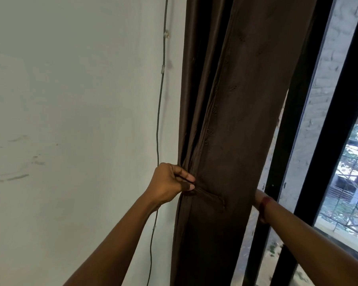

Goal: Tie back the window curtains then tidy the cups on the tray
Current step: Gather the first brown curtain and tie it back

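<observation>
The left hand pinches a narrow brown band between thumb and curled fingers, just beside the smooth, pleated dark-brown curtain. The right hand reaches behind it, so its fingers' state cannot be told.

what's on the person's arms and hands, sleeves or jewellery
No sleeves show; both forearms are bare. A red band circles the right wrist. The left hand has no visible ring or watch; the right hand is mostly behind the curtain.
</observation>
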